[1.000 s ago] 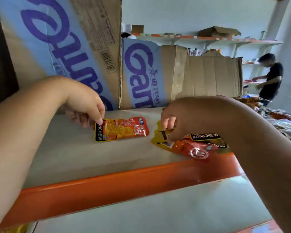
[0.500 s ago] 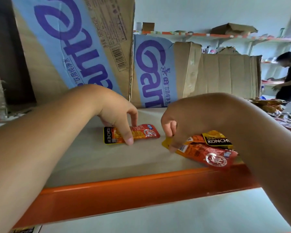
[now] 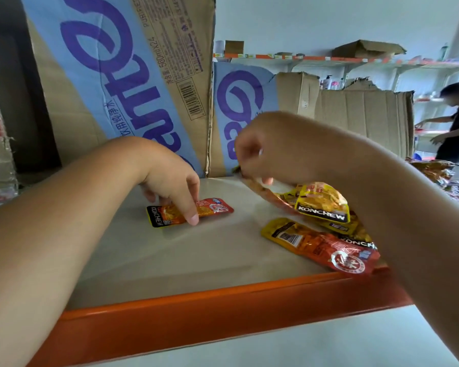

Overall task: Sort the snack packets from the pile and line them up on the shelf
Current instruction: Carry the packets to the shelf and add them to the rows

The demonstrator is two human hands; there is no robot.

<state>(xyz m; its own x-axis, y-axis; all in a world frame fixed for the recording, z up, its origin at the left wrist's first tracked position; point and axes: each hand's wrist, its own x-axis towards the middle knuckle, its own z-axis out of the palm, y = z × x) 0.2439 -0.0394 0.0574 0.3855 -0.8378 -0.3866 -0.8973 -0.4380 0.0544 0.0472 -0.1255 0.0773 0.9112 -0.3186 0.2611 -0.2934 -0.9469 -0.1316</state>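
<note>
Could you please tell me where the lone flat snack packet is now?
In the head view the lone packet lies on the shelf, left of centre, before the tall cardboard box, apart from the pile on its right.

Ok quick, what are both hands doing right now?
Left hand: open, fingertip pressing the lone packet.
Right hand: closed, pinching a raised packet.

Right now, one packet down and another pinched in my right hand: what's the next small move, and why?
Probably carry the lifted packet left and lay it flat just right of the placed packet. The right hand pinches it by one end, raised beside the pile. The left hand pins the placed packet with a fingertip, and bare shelf lies between that packet and the pile.
</note>
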